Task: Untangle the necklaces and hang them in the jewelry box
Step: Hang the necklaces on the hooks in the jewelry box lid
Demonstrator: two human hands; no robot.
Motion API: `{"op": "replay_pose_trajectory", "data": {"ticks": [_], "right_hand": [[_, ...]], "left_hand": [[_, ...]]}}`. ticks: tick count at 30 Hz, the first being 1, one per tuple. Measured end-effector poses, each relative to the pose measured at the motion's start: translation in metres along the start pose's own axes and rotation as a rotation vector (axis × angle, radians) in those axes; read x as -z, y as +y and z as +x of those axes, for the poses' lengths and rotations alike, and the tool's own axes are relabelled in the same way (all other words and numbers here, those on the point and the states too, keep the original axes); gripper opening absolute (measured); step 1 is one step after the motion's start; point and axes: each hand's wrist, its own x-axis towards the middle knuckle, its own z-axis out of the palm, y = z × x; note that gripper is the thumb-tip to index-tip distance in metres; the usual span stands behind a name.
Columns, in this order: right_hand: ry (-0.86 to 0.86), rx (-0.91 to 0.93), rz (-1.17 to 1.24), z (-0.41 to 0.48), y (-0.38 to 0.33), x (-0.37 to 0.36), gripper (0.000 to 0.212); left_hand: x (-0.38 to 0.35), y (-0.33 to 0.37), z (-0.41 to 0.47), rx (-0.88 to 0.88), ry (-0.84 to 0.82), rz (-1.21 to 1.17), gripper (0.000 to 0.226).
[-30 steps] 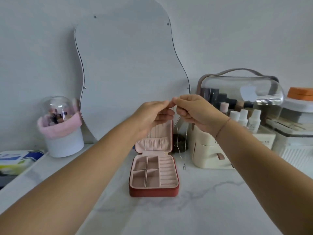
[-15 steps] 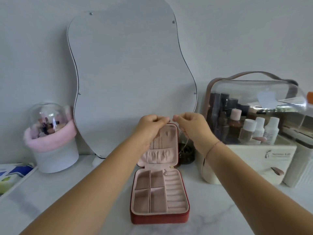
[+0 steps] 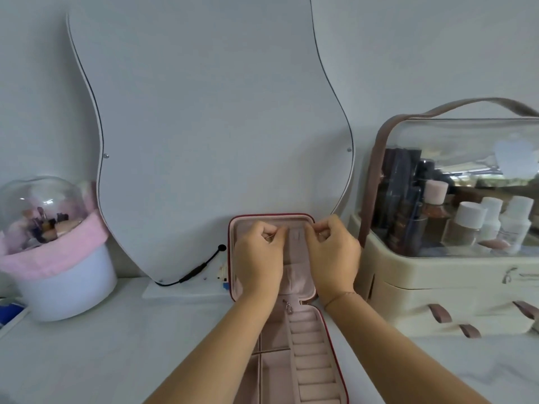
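You hold your left hand (image 3: pixel 259 252) and right hand (image 3: pixel 332 253) close together at the jewelry box (image 3: pixel 335 345) lid's top edge, each apparently pinching the necklace (image 3: pixel 288 307) chain taut, likely to seat it on the hooks, its pendant dangling by the hinge.

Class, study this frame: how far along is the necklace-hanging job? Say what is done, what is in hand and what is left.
Done: the jewelry box stands open, lid upright. In hand: the left hand and right hand pinch what seems a fine necklace, its pendant dangling below, at the lid's hooks. Left: seating it on a hook; no other necklaces show.
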Motion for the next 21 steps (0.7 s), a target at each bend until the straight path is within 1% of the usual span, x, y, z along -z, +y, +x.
{"op": "replay_pose_trajectory", "data": {"ticks": [4,6,8,10,12,14,16,18,21], "right_hand": [[-0.014,0.056,-0.056,-0.006,0.006,-0.003,0.018],[-0.039,0.07,-0.117,-0.01,0.008,-0.002,0.019],[-0.082,0.066,-0.171,-0.016,0.009,0.001,0.019],[-0.141,0.039,-0.198,-0.024,0.009,0.007,0.019],[-0.225,-0.05,-0.094,-0.031,0.008,0.014,0.019],[-0.353,-0.17,0.129,-0.039,0.002,0.019,0.032],[-0.486,-0.315,0.332,-0.046,-0.005,0.024,0.045],[-0.575,-0.43,0.462,-0.051,-0.01,0.033,0.041],[-0.629,-0.444,0.526,-0.055,-0.01,0.048,0.028]], "left_hand": [[0.001,-0.004,-0.007,-0.063,0.008,0.132,0.019],[0.004,-0.008,-0.013,-0.069,-0.013,0.196,0.019],[0.009,-0.01,-0.018,-0.032,-0.071,0.243,0.018],[0.014,-0.013,-0.023,-0.023,-0.146,0.207,0.016],[0.019,-0.014,-0.031,-0.082,-0.217,0.114,0.013],[0.023,-0.012,-0.04,-0.156,-0.265,0.07,0.014],[0.027,-0.01,-0.048,-0.196,-0.303,0.091,0.014],[0.031,-0.01,-0.053,-0.257,-0.309,0.174,0.013],[0.037,-0.012,-0.059,-0.352,-0.268,0.251,0.016]]}}
